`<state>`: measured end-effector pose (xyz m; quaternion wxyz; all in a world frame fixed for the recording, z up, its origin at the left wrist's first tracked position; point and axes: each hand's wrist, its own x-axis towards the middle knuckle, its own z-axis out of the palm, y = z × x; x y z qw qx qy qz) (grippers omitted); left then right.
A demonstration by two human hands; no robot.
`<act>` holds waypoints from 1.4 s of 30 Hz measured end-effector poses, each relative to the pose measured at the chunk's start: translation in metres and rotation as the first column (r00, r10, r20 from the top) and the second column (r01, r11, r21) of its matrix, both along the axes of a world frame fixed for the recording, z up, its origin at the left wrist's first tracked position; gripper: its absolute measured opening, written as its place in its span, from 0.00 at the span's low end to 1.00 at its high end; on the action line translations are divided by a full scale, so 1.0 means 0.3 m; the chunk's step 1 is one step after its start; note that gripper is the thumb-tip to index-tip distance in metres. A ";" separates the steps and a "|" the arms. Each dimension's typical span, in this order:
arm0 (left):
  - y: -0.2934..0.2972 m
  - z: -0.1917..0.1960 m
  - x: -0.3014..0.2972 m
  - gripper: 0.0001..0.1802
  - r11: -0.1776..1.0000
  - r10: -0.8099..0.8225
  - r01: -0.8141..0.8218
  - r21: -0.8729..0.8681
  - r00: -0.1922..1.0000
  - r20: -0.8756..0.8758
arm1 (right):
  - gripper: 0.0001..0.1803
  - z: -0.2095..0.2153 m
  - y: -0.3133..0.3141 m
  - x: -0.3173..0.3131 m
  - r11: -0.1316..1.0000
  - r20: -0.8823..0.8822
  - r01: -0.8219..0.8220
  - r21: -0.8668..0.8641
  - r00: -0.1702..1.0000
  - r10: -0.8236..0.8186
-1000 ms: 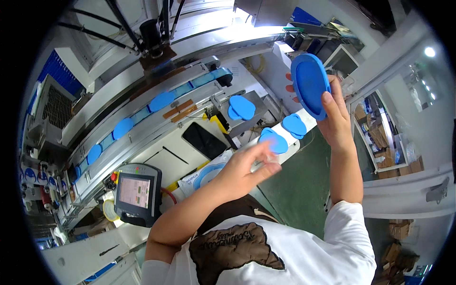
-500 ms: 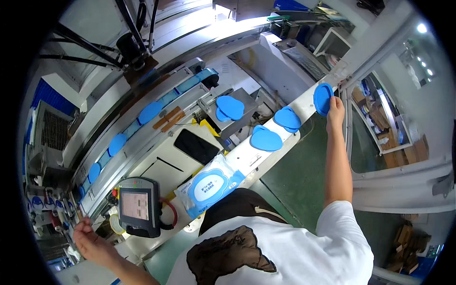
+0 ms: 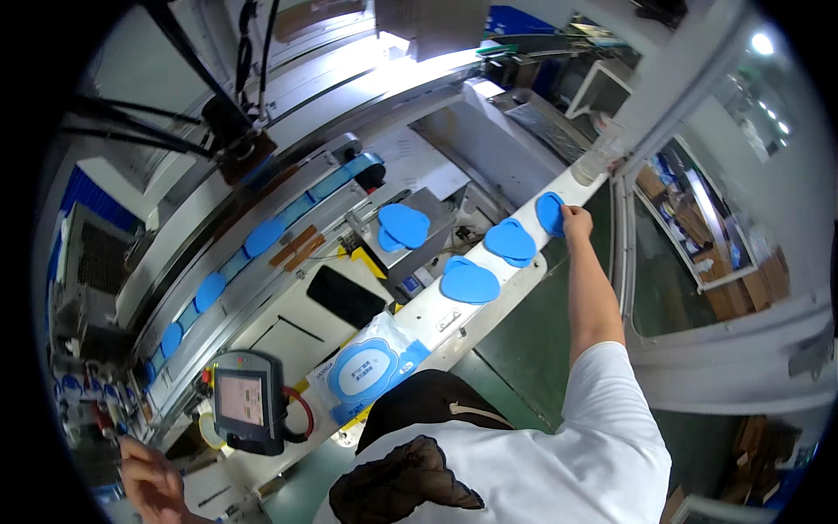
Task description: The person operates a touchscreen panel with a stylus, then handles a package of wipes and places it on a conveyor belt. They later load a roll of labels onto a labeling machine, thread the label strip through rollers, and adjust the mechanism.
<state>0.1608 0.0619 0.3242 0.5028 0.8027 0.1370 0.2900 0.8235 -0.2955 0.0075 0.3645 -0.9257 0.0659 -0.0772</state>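
While right hand (image 3: 578,224) pinches lid (image 3: 549,213) at desk (image 3: 572,187) edge, right of centre, sloppy release could drop it; left hand (image 3: 153,480), lower left: can't tell grip.

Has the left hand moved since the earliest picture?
Yes, to the left. Judged against the dark teach pendant, the left hand was on its right side one second ago; now it is at its lower left.
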 end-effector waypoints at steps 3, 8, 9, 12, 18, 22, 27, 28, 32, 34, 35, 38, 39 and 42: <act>-0.071 0.047 0.007 0.21 0.905 -0.160 0.256 -0.340 0.945 0.285 | 0.17 -0.054 -0.016 0.041 0.993 0.017 -0.083 -0.089 0.996 0.084; -0.112 0.066 0.078 0.20 0.756 -0.268 0.442 -0.484 0.882 0.387 | 0.08 -0.089 -0.109 0.030 0.995 0.261 -0.093 -0.036 0.960 0.099; -0.150 0.065 0.082 0.21 0.782 -0.246 0.402 -0.477 0.901 0.357 | 0.08 -0.095 -0.073 0.034 0.982 0.236 -0.149 -0.114 0.956 0.173; -0.218 0.064 0.093 0.24 0.893 -0.207 0.279 -0.352 0.951 0.228 | 0.23 -0.177 -0.114 0.164 0.969 0.111 -0.247 0.023 0.964 0.243; -0.331 0.153 0.003 0.18 0.946 0.154 -0.159 0.284 0.987 0.037 | 0.32 -0.132 -0.130 0.310 0.963 0.052 -0.013 -0.269 0.998 0.028; -0.415 0.200 -0.111 0.09 0.915 0.249 -0.342 0.215 0.896 0.368 | 0.23 0.039 0.054 0.287 0.921 0.390 -0.383 -0.066 0.840 0.377; -0.348 0.154 -0.141 0.04 0.927 0.255 -0.314 0.207 0.929 0.268 | 0.16 0.301 0.630 -0.124 0.335 0.586 -0.883 0.328 0.468 0.662; -0.354 0.120 -0.145 0.05 0.947 0.244 -0.262 0.187 0.963 0.114 | 0.16 0.390 0.776 -0.364 0.234 0.570 -0.900 0.368 0.418 0.707; -0.373 -0.339 -0.131 0.16 0.975 0.222 -0.211 0.072 0.945 -0.240 | 0.16 0.784 1.041 -1.328 -0.517 0.563 -0.811 0.275 -0.300 0.770; -0.364 -0.553 -0.074 0.17 0.981 0.174 -0.149 0.121 0.956 -0.235 | 0.17 0.871 1.110 -1.735 -0.739 0.511 -0.624 0.253 -0.563 0.650; -0.370 -0.637 -0.033 0.18 0.980 0.165 -0.137 0.141 0.964 -0.210 | 0.17 0.871 1.162 -1.908 -0.790 0.503 -0.550 0.271 -0.619 0.603; -0.371 -0.728 0.097 0.21 0.962 0.115 -0.068 0.265 0.979 -0.169 | 0.17 0.887 1.333 -2.213 -0.784 0.686 -0.587 0.203 -0.486 0.541; -0.368 -0.675 0.095 0.23 0.972 0.080 -0.046 0.231 0.987 -0.141 | 0.15 0.911 1.371 -2.269 -0.730 0.744 -0.672 0.125 -0.423 0.517; -0.353 -0.856 0.120 0.31 0.983 0.038 0.004 0.186 0.975 -0.220 | 0.12 0.948 1.404 -2.361 -0.735 0.685 -0.662 0.145 -0.469 0.558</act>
